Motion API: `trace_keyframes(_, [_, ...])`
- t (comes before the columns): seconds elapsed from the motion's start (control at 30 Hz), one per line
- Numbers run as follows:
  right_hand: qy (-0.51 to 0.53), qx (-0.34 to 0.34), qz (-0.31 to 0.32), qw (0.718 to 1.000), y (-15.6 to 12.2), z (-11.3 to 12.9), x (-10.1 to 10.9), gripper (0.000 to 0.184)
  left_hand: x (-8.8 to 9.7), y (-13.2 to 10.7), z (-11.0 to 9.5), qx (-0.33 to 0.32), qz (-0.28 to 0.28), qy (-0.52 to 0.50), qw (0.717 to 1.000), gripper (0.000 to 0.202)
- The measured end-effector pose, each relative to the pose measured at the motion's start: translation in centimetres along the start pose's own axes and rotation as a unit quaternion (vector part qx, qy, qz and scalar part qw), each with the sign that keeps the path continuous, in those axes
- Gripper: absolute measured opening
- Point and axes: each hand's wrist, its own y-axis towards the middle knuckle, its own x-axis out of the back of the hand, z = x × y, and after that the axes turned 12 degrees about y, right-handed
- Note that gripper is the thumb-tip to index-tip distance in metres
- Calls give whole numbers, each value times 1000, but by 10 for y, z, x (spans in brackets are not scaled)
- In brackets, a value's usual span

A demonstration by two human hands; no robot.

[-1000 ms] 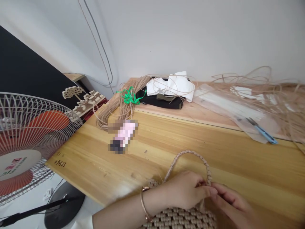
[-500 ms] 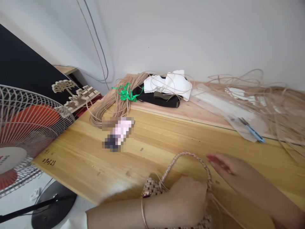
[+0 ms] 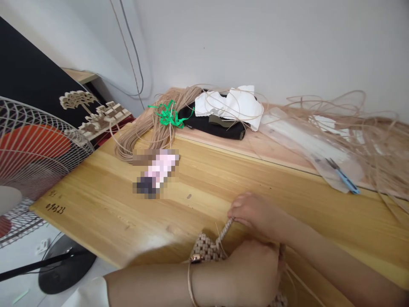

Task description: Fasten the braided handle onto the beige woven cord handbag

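Note:
A small woven basket (image 3: 206, 248) of tan cord lies at the table's front edge, mostly hidden behind my left forearm. Its braided handle (image 3: 226, 230) rises from the woven body. My left hand (image 3: 255, 264), with a cord bracelet on the wrist, is closed at the handle's right end; its fingertips are hidden. Above it, my right hand (image 3: 252, 211) has its fingers wrapped round the top of the handle. Loose cord ends (image 3: 303, 279) trail to the right of my left hand.
Behind lie a cord bundle (image 3: 140, 138) tied with green ribbon (image 3: 171, 115), a black pouch (image 3: 217, 128) under white paper (image 3: 230, 106), blue-handled snips (image 3: 347, 181) on a plastic bag (image 3: 297, 136), and loose cords (image 3: 383, 149). A fan (image 3: 41, 149) stands left; a pixelated object (image 3: 156, 172) lies nearby.
My right hand has moved left from beside the handle and closed on its top. My left hand stays closed at the handle's right end. The view has shifted slightly.

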Motion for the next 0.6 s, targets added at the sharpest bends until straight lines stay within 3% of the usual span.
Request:
trace_keyframes(0.33, [-34,0,-8,999,-3,-12,4,23,-1,0,-1,-4,11,81,997,31])
trace_keyframes(0.6, [-57,-40,-8,998,-7,-16,10,24,2,2,-1,20,17,60,998,34])
